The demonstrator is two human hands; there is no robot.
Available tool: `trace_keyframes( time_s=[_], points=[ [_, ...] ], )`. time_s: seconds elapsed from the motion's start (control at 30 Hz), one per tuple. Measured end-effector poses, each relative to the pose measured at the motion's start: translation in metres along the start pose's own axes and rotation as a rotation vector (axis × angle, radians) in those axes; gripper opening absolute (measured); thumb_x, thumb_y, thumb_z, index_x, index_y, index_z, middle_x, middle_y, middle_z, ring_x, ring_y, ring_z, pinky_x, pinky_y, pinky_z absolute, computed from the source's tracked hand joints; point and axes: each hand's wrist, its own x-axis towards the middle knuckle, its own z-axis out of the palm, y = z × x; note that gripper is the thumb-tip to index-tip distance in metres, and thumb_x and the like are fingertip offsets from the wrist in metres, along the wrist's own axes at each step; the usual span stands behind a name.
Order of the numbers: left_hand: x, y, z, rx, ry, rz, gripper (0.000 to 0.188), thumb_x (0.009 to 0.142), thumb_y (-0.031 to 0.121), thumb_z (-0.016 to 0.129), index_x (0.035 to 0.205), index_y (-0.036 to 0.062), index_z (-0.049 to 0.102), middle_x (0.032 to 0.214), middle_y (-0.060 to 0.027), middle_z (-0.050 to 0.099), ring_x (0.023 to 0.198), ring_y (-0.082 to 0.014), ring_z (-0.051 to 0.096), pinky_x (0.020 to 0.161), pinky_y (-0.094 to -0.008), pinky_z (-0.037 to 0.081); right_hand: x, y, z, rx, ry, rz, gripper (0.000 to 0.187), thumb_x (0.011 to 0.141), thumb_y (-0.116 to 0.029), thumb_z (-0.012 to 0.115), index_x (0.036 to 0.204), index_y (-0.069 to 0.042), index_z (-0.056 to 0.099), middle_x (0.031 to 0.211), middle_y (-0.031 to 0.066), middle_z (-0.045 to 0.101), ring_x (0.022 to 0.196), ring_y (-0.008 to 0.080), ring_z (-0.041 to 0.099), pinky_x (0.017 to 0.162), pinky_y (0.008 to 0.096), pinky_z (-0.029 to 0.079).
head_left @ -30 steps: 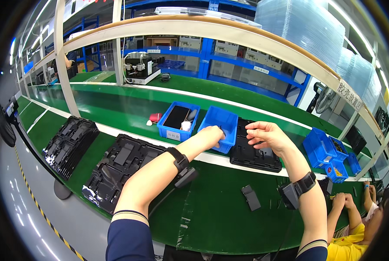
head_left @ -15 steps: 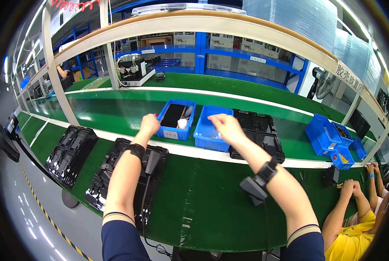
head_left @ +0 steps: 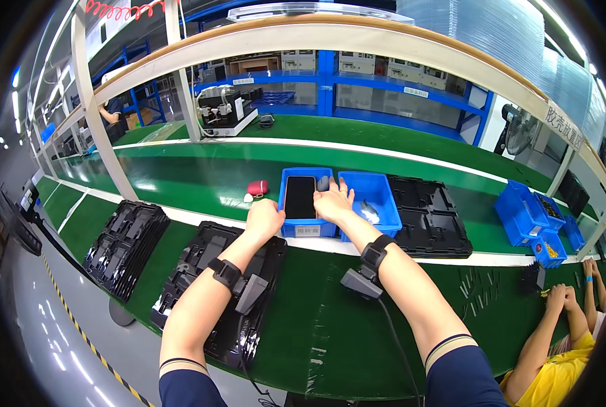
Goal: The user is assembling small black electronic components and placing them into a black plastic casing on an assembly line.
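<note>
Lighting: bright, even, overhead; glare streaks on green table (head_left: 201,173). Sharp centre; strong fisheye bending, dark vignette at rim.

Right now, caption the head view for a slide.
Both bare hands, left hand and right hand, reach the blue plastic bin holding a black flat panel.

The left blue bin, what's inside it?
The left blue bin holds a flat black slab filling most of its floor. The right hand covers its right rim, so that edge is hidden. The left hand rests at its left wall.
</note>
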Motion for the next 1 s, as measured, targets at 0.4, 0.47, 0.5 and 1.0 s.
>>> trace_keyframes(
  time_s=[0.4,0.47,0.5,1.0],
  points=[
    [0.000,0.001,0.001,0.010,-0.027,0.006,0.021,0.072,0.019,0.060,0.075,-0.0009,0.066,0.073,-0.0241,0.062,0.076,-0.0376,0.062,0.074,-0.0428,0.049,0.021,0.000,0.006,0.042,-0.041,0.160,0.054,0.086,-0.037,0.037,0.131,-0.008,0.044,0.150,0.0036,0.013,0.138,0.0286,0.003,0.108,0.0527,0.003],
    [-0.001,0.000,-0.002,0.000,-0.030,-0.007,0.021,0.072,0.019,0.060,0.075,-0.0009,0.066,0.073,-0.0241,0.062,0.076,-0.0376,0.062,0.074,-0.0431,0.049,0.019,-0.004,0.004,0.053,-0.049,0.147,0.054,0.086,-0.036,0.037,0.130,-0.007,0.045,0.150,0.0038,0.013,0.138,0.0287,0.003,0.108,0.0529,0.003],
    [-0.002,0.002,-0.003,0.017,-0.026,0.007,0.022,0.075,0.019,0.058,0.075,-0.0015,0.065,0.073,-0.0238,0.062,0.076,-0.0378,0.062,0.074,-0.0435,0.050,0.017,-0.004,0.002,0.045,-0.064,0.133,0.053,0.086,-0.036,0.037,0.129,-0.006,0.046,0.150,0.0043,0.013,0.138,0.0288,0.003,0.108,0.0535,0.003],
    [-0.016,0.008,0.005,0.105,0.114,0.109,0.027,0.086,0.019,0.047,0.073,-0.0014,0.060,0.065,-0.0232,0.058,0.066,-0.0396,0.059,0.064,-0.0475,0.048,-0.026,0.014,-0.022,0.126,-0.019,-0.611,0.034,0.083,-0.028,0.043,0.088,-0.013,0.072,0.131,0.0135,0.047,0.129,0.0325,0.031,0.107,0.0401,0.022]
  ],
)
